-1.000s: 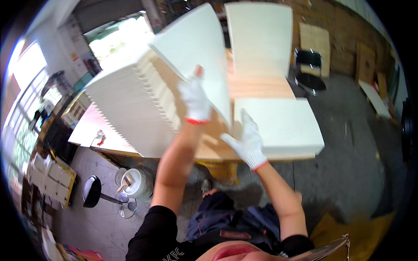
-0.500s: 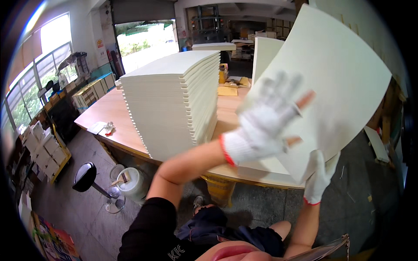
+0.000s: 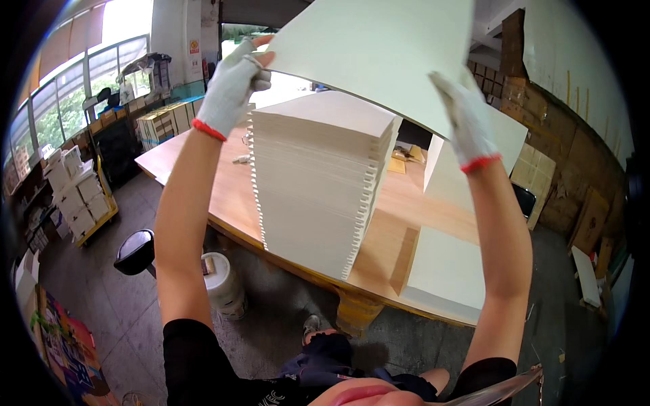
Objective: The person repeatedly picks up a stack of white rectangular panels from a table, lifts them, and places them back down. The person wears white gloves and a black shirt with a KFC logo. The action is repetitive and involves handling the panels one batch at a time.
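Note:
A large white sheet of card (image 3: 379,54) is raised above the tall stack, its near edge tilted down to the right. My left hand (image 3: 233,91), in a white glove with a red cuff and bare thumb and fingertip, is closed on the sheet's left corner. At the right edge, my gloved right hand (image 3: 467,115) grips it too, with some fingers hidden. Below the sheet stands a tall stack of white notched sheets (image 3: 311,183), its edges stepped like teeth on both sides. A lower stack of white sheets (image 3: 447,264) lies on the wooden table (image 3: 382,233), beside my right forearm.
Another white stack (image 3: 447,179) stands farther back, near yellow paper (image 3: 396,165). In front of the table are a white bucket (image 3: 225,287) with a brush on top and a black stool (image 3: 135,250). Stacked white boxes (image 3: 74,196) stand at the left.
The sheet has gone from the right side up and left, over the tall stack. My left hand, earlier spread in front of the sheet, now grips its left corner. My right hand has risen.

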Demonstrator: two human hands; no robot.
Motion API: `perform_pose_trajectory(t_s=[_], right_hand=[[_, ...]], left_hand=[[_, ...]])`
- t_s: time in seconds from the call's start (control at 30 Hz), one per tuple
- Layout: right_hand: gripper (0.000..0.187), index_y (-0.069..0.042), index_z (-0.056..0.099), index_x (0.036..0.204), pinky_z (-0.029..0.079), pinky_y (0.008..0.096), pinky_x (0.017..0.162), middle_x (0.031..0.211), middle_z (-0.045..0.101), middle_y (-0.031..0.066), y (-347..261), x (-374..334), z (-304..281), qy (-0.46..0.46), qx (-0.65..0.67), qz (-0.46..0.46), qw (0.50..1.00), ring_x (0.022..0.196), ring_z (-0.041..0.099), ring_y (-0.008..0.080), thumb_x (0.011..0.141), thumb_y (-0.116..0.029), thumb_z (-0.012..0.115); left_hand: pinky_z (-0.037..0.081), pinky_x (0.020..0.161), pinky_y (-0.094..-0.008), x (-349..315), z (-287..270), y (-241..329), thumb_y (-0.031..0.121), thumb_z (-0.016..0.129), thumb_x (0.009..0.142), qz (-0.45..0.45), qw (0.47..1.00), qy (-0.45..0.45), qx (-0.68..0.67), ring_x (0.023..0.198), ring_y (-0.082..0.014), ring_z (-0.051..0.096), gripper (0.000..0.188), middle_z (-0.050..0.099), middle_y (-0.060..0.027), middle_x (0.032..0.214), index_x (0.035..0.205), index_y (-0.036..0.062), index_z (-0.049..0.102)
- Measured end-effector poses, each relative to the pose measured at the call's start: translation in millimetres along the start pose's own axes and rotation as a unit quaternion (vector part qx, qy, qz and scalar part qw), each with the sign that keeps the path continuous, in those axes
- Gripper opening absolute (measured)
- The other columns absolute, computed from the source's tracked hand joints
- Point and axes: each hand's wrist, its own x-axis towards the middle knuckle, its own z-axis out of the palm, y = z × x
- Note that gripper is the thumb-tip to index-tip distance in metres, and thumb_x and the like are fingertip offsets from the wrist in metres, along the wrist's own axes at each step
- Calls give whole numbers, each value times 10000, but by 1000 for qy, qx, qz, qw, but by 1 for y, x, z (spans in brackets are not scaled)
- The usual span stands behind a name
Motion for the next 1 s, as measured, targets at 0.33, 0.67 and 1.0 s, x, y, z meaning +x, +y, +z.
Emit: perform_pose_trajectory(t_s=[0.33, 0.67, 1.0], right_hand=[[636, -22, 713, 1114, 490, 402, 908, 1091, 717, 170, 79, 56, 14, -233, -635, 141, 723, 988, 664, 293, 873, -605, 632], [490, -86, 730, 1043, 498, 320, 771, 898, 737, 91, 11, -4, 37, -307, -611, 43, 728, 838, 670, 181, 857, -534, 669], [301, -47, 741, 1023, 507, 298, 785, 883, 742, 90, 10, -21, 48, -265, -580, 48, 769, 815, 670, 163, 831, -277, 737]], left_hand=[[525, 746, -338, 24, -79, -73, 310, 572, 934, -85, 805, -116, 575, 789, -188, 664, 370, 727, -140, 933, 1157, 52, 713], [453, 707, -228, 23, -110, -65, 260, 745, 897, -145, 879, -190, 413, 770, -75, 563, 357, 670, 4, 828, 1184, 51, 716], [453, 670, -229, 21, -105, -78, 267, 795, 850, -142, 913, -152, 350, 709, -70, 558, 328, 690, 0, 819, 1105, 66, 753]])
